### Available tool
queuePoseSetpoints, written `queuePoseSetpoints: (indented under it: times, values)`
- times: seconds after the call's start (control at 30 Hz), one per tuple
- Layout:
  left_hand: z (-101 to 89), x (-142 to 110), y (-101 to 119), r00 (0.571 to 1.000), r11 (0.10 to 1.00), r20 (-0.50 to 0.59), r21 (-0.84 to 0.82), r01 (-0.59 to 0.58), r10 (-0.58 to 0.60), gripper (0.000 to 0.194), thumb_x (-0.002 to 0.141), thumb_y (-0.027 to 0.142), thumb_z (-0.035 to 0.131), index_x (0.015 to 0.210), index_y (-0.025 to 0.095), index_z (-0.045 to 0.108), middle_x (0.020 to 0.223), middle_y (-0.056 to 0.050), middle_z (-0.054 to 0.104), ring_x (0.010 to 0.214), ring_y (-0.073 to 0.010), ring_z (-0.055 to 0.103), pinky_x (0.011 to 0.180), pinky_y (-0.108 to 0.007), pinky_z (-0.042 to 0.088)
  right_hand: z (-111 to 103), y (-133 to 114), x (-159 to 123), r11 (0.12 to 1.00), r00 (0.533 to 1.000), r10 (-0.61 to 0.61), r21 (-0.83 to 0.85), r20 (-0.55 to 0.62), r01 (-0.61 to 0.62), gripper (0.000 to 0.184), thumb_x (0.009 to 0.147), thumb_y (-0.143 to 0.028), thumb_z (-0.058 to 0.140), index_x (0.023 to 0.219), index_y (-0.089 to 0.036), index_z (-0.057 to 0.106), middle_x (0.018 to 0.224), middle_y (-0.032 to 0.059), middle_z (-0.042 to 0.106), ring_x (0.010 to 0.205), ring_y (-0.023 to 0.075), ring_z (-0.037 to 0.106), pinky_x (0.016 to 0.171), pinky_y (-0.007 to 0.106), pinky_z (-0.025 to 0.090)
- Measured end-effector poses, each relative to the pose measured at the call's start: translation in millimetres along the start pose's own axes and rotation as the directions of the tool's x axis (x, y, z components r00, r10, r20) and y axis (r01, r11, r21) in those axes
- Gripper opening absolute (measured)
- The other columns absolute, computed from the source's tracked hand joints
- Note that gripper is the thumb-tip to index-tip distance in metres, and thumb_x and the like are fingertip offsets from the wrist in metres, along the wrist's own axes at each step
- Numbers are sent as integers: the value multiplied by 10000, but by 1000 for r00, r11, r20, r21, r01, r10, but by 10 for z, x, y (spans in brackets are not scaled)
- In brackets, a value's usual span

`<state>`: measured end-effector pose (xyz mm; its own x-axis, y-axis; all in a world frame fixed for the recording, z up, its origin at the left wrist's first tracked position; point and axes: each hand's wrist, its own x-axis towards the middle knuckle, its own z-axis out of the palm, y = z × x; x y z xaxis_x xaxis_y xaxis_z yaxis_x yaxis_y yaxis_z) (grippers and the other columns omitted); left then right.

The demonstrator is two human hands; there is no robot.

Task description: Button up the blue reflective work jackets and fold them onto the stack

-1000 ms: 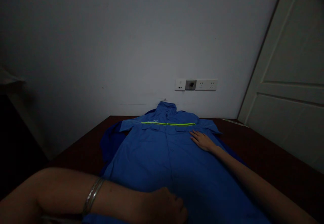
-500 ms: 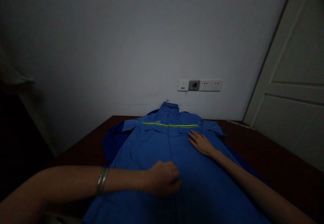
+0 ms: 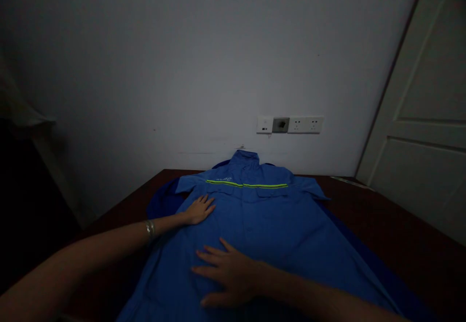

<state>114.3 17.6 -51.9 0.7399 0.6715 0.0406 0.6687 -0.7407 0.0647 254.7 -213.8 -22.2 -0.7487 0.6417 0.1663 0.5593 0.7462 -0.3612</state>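
A blue work shirt (image 3: 276,215) with a yellow-green reflective stripe across the chest lies front-up on a dark brown table (image 3: 382,220), collar toward the wall. My left hand (image 3: 198,209) lies flat and open on the shirt's left chest, a silver bangle on its wrist. My right hand (image 3: 227,273) rests palm-down with fingers spread on the shirt's lower front, nearer to me. Neither hand holds anything.
A white wall stands behind the table with a row of sockets and a switch (image 3: 289,124). A white panelled door (image 3: 425,132) is at the right. The room is dim, and the left side is dark.
My left hand has gone from a closed hand low on the shirt out to the left chest and opened flat. My right hand has drawn back from the right chest to the lower front.
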Motion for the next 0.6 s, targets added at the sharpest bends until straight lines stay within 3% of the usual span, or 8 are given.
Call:
queuePoseSetpoints:
  times: [0.1,0.23,0.37,0.5,0.6]
  values:
    - [4,3,50,998,1000,-55,4,13,-13,550,900,507,204,1304,187,396,1349,-113,410,1255,-252,341,1016,-393,247,190,-97,148,994,995,-102,-22,0,102,613,885,-495,355,1415,-258,159,1476,143,125,1336,308,155,1014,628,140]
    - [-64,87,164,985,1000,-175,28,0,5,453,914,420,215,1094,148,529,1126,-115,529,1056,-223,482,936,-366,340,370,-117,300,977,983,-182,-109,14,183,483,940,-376,259,1404,-291,157,1483,128,103,1331,304,173,979,644,214]
    - [-160,282,252,969,998,-242,63,-26,41,379,910,372,251,1028,145,530,1062,-108,529,997,-217,493,904,-355,369,185,-33,313,973,979,-199,-131,-45,191,487,936,-383,287,1400,-291,173,1472,77,206,1326,231,229,1036,547,226]
    - [-205,558,235,966,994,-246,88,-61,81,346,900,332,290,1113,146,490,1216,-121,478,1138,-231,429,989,-369,312,-260,444,147,990,970,34,-127,-242,-66,516,922,-410,300,1399,-224,235,1445,73,286,1325,180,240,1089,425,192]
    - [-210,798,262,963,983,-215,123,-140,164,400,881,334,331,1203,124,439,1339,-148,391,1256,-258,323,1048,-391,238,-540,1126,-10,914,866,292,-148,-405,-377,544,923,-404,252,1400,-142,248,1439,105,291,1317,186,262,1090,396,197]
